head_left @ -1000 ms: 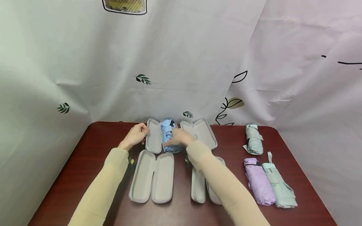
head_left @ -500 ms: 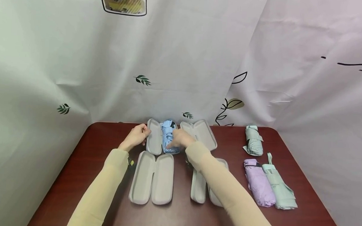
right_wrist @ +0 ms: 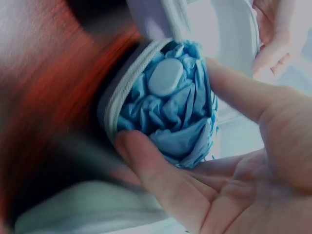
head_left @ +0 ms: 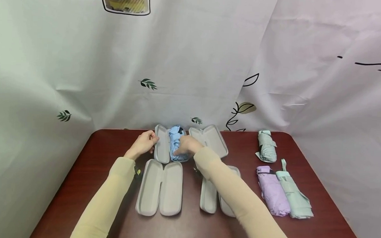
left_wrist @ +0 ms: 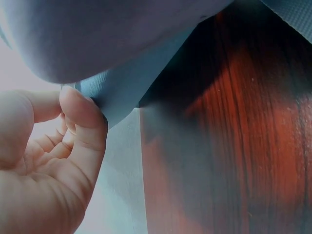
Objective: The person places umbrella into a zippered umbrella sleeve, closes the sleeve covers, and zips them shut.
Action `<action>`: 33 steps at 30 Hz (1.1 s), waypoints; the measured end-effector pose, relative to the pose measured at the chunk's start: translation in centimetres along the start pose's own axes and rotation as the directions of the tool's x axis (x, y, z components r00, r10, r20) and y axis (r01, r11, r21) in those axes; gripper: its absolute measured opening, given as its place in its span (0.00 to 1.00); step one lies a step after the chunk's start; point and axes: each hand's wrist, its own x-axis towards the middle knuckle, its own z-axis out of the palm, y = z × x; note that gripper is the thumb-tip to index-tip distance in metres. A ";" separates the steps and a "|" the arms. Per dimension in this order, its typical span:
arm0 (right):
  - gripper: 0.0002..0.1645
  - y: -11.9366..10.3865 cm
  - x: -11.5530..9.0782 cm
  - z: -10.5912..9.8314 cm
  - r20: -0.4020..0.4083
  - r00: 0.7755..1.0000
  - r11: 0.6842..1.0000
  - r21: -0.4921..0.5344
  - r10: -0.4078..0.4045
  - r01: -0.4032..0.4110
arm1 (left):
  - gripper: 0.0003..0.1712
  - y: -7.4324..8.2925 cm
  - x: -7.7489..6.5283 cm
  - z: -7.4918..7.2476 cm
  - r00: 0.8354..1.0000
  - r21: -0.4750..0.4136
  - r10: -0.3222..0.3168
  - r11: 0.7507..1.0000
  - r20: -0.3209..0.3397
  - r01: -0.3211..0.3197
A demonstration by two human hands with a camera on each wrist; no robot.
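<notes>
A folded blue umbrella (head_left: 174, 141) lies in the right half of an open grey hard case (head_left: 162, 144) at the table's back edge. My left hand (head_left: 143, 143) pinches the outer edge of the case's other half between thumb and finger, as the left wrist view shows. My right hand (head_left: 190, 145) holds the umbrella, thumb and fingers spread across it by the rim. In the right wrist view its crumpled end and pale oval button (right_wrist: 166, 77) show inside the zip edge (right_wrist: 122, 92); its far part is out of sight there.
Open grey cases stand close by: one (head_left: 209, 135) back right, one (head_left: 171, 188) in front, another (head_left: 208, 196) partly under my right sleeve. At the right lie a grey-green folded umbrella (head_left: 267, 148), a purple one (head_left: 273, 193) and a mint one (head_left: 296, 198).
The case half in my left hand looks slightly more tilted up toward the umbrella. My right hand stays at the umbrella with hardly any movement. The head view has shifted a little.
</notes>
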 end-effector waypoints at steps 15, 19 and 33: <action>0.59 -1.0 0.4 1.8 -0.074 0.997 0.995 -0.100 0.016 -0.024 | 0.10 0.0 0.2 0.1 1.000 0.033 0.011 0.999 -0.012 -0.010; 0.42 -1.2 0.4 1.7 -0.076 0.996 0.985 -0.168 -0.038 0.025 | 0.10 0.0 0.3 0.1 1.000 0.022 0.012 1.000 -0.008 -0.012; 0.37 -1.3 0.5 1.2 0.037 0.998 0.936 -0.349 -0.043 0.053 | 0.14 -0.6 0.6 0.6 0.994 -0.273 -0.022 0.961 0.108 0.051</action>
